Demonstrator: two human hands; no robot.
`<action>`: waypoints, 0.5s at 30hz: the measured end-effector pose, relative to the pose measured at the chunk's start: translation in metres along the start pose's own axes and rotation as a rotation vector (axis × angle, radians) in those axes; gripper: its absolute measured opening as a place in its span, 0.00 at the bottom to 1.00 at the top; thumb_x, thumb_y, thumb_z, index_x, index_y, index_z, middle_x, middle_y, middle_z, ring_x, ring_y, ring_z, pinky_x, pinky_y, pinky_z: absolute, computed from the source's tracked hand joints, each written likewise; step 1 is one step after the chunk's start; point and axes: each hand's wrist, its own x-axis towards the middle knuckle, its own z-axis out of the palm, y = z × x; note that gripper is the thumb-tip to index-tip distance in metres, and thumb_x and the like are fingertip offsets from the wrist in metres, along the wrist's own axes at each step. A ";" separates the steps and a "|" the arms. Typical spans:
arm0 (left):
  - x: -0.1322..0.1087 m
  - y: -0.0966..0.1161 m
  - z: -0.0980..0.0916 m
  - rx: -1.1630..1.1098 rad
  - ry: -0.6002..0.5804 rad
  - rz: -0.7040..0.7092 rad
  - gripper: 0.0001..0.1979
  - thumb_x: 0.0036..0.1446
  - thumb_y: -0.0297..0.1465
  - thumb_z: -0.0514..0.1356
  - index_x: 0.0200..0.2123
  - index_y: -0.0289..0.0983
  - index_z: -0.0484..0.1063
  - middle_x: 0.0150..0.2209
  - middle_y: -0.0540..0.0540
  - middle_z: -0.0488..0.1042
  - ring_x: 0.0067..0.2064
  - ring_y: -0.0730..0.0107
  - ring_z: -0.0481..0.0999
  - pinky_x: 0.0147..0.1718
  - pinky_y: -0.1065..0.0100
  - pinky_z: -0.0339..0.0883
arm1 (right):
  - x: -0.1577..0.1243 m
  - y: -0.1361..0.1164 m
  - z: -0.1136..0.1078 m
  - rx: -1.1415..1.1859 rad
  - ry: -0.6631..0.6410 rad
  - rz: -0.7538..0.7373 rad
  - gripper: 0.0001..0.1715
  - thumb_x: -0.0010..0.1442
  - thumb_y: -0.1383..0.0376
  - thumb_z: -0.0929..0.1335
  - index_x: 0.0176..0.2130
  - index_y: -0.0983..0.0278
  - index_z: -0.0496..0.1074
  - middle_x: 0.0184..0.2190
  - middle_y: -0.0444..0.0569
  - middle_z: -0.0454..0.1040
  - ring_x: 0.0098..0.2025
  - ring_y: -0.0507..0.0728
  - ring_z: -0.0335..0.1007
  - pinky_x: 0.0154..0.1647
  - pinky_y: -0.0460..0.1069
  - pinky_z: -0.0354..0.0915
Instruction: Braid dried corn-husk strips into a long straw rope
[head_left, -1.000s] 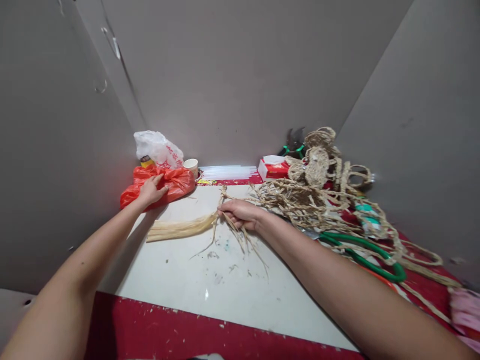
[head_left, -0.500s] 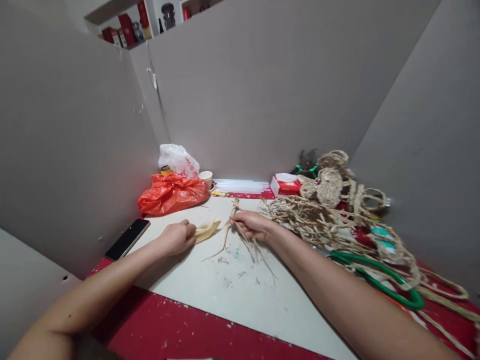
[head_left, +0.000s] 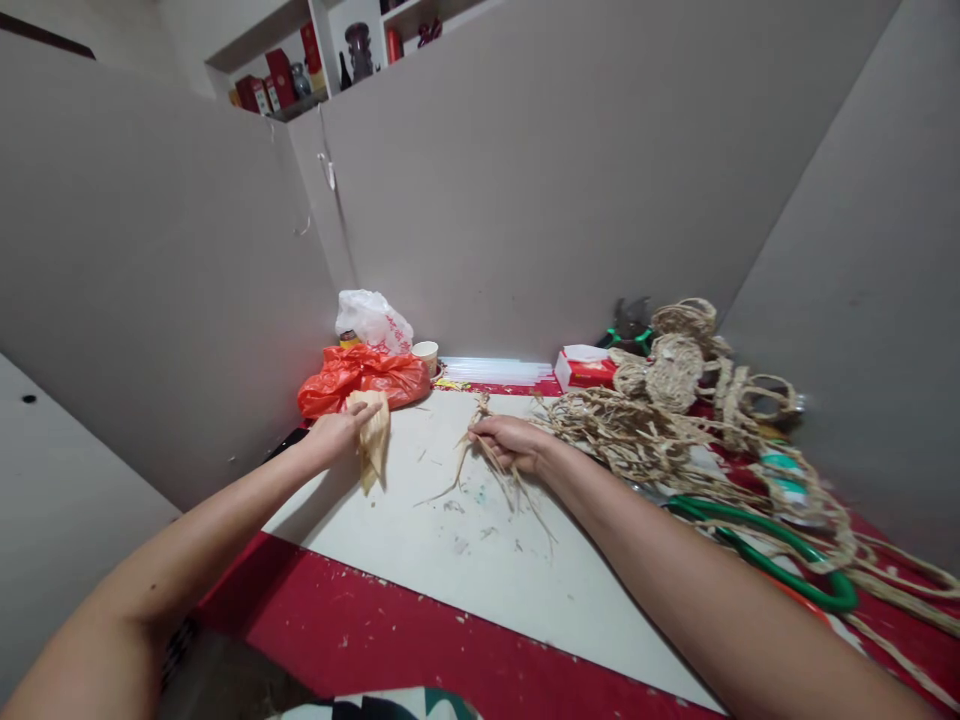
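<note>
Left hand (head_left: 341,437) is gripping a pale husk (head_left: 374,448) by its upper part, left of centre in the frame, fingers lying over it. Husk is hanging with its tapered end pointing down above the white board (head_left: 435,565), just in front of the red plastic bag (head_left: 319,385); cannot tell whether it is touching either. Right hand (head_left: 514,440) is pinching a braided strand (head_left: 482,406) near frame centre, fingers narrow on it, loose ends trailing below.

Change: compared with 0.5 s ago, the husk is now sitting farther from the strand and turning upright, the gap between the 2 hands widening. Right hand is keeping its pinch. Judgement: husk is being handled on its own, the strand merely being steadied.

Around them: heap of twisted cord (head_left: 615,430) is spreading right of the strand, green loop (head_left: 832,597) is curving at lower right, tissue box (head_left: 589,375) is standing behind.
</note>
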 end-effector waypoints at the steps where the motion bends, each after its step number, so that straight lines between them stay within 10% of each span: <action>1: -0.001 -0.002 0.001 -0.022 0.012 -0.038 0.36 0.49 0.22 0.51 0.63 0.44 0.53 0.61 0.43 0.60 0.45 0.60 0.74 0.35 0.67 0.64 | 0.000 0.000 0.000 -0.002 0.001 0.000 0.11 0.60 0.70 0.59 0.26 0.66 0.58 0.12 0.32 0.43 0.12 0.42 0.32 0.10 0.37 0.35; 8: 0.004 -0.027 0.006 -0.429 0.184 -0.455 0.19 0.48 0.25 0.55 0.44 0.40 0.73 0.39 0.44 0.77 0.40 0.60 0.75 0.36 0.66 0.63 | 0.001 0.000 0.000 -0.004 -0.010 -0.014 0.11 0.60 0.70 0.59 0.25 0.66 0.58 0.12 0.32 0.43 0.12 0.42 0.33 0.10 0.37 0.36; 15: 0.029 -0.033 0.040 -0.897 0.199 -0.778 0.13 0.48 0.39 0.58 0.20 0.36 0.68 0.16 0.46 0.68 0.20 0.67 0.70 0.21 0.69 0.60 | 0.002 0.000 -0.002 -0.006 -0.005 -0.012 0.11 0.60 0.70 0.59 0.26 0.66 0.59 0.12 0.33 0.43 0.12 0.42 0.33 0.10 0.38 0.35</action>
